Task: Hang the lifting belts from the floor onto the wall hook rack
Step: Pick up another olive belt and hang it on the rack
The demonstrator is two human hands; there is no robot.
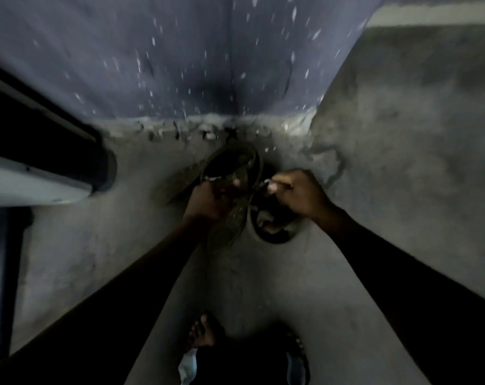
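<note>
Two dark, worn lifting belts (235, 179) are lying curled on the concrete floor (388, 134) beside the blue wall (152, 51). The left hand (208, 198) is closing around one; the right hand (299, 193) is pinching the other's edge.

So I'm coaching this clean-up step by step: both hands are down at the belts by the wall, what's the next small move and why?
Probably lift both belts straight up off the floor. The left hand already grips the olive belt, and the right hand grips the dark belt, both low at the foot of the blue wall. No hook rack shows in this view, so raising them comes first.
</note>
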